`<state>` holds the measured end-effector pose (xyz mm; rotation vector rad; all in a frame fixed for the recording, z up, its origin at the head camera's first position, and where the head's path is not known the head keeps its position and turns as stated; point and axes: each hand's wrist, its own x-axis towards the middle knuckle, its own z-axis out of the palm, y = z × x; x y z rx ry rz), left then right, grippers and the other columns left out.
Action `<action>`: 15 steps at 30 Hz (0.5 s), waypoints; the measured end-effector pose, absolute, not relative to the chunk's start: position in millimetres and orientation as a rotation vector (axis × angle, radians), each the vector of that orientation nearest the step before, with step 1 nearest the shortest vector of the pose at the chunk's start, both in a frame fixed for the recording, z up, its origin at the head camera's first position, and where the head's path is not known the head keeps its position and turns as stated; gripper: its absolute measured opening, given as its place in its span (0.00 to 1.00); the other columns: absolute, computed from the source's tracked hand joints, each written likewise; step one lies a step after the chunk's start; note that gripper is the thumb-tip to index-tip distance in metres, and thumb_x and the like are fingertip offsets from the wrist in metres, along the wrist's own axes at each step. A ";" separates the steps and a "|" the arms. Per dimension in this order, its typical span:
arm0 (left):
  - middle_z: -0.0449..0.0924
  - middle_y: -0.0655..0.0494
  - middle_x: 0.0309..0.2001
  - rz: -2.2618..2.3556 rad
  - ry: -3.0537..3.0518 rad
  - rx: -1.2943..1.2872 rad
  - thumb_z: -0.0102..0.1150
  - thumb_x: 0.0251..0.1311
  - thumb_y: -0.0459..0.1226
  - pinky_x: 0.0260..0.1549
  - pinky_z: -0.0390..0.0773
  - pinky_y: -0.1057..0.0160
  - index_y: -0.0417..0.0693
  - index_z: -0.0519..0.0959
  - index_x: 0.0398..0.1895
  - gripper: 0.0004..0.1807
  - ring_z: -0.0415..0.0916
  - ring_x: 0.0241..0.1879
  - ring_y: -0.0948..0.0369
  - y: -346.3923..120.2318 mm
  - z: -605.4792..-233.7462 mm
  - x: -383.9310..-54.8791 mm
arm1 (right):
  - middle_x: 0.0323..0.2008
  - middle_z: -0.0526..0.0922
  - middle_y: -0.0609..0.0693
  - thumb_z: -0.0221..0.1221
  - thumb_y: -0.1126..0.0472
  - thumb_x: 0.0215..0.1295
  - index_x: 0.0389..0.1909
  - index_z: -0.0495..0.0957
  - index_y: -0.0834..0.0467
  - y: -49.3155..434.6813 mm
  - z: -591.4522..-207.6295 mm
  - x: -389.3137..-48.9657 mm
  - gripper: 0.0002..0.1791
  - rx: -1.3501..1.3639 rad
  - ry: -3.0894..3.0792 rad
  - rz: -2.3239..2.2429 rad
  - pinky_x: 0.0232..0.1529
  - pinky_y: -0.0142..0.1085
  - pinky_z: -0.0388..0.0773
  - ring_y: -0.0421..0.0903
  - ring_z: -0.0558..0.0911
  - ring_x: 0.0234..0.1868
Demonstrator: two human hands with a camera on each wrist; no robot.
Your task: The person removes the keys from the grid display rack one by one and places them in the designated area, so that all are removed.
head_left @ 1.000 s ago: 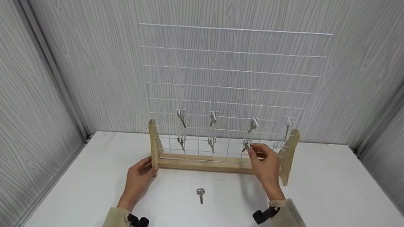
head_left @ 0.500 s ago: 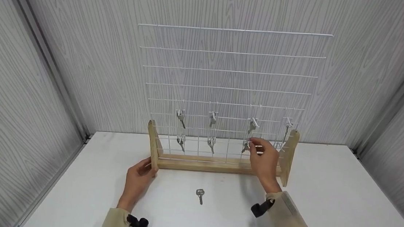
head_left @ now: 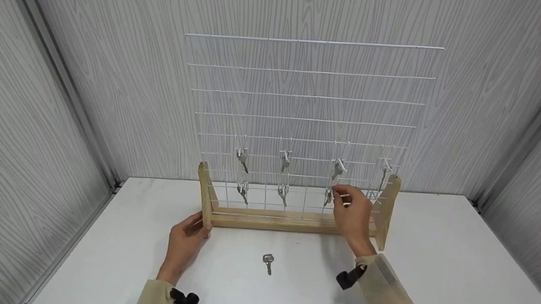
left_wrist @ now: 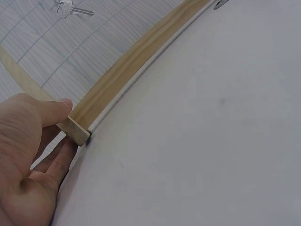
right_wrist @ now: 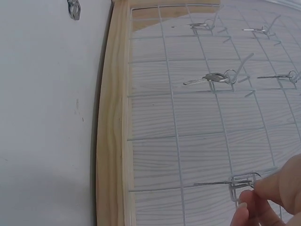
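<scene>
A white wire grid rack [head_left: 306, 194] stands upright in a wooden base, with keys on rings hanging from its hooks in two rows. My left hand [head_left: 186, 242] grips the foot of the left wooden side piece [head_left: 205, 193], thumb on one face and fingers behind, as the left wrist view [left_wrist: 28, 155] confirms. My right hand [head_left: 354, 215] is at the lower row's third hook. Its thumb and fingertips pinch the ring end of a key [right_wrist: 216, 183] at that hook. Whether the ring is fully on the hook is hard to tell.
One loose key [head_left: 267, 263] lies on the white table [head_left: 297, 291] in front of the rack. The right wooden side piece [head_left: 386, 211] stands close to my right hand. Wood-grain panels [head_left: 110, 84] rise behind and on both sides.
My right hand has shifted slightly up and left at the same hook, and the key there hangs straighter. My left hand has stayed on the side piece.
</scene>
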<state>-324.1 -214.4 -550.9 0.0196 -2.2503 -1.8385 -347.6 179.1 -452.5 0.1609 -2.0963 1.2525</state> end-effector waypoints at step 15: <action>0.78 0.36 0.69 -1.859 -2.239 -0.005 0.67 0.71 0.32 0.56 0.86 0.68 0.41 0.76 0.73 0.28 0.77 0.70 0.42 -216.1 -550.4 -323.0 | 0.38 0.87 0.61 0.61 0.74 0.73 0.42 0.83 0.68 177.8 -457.6 -345.5 0.04 0.153 -2.130 1.280 0.34 0.26 0.78 0.52 0.86 0.36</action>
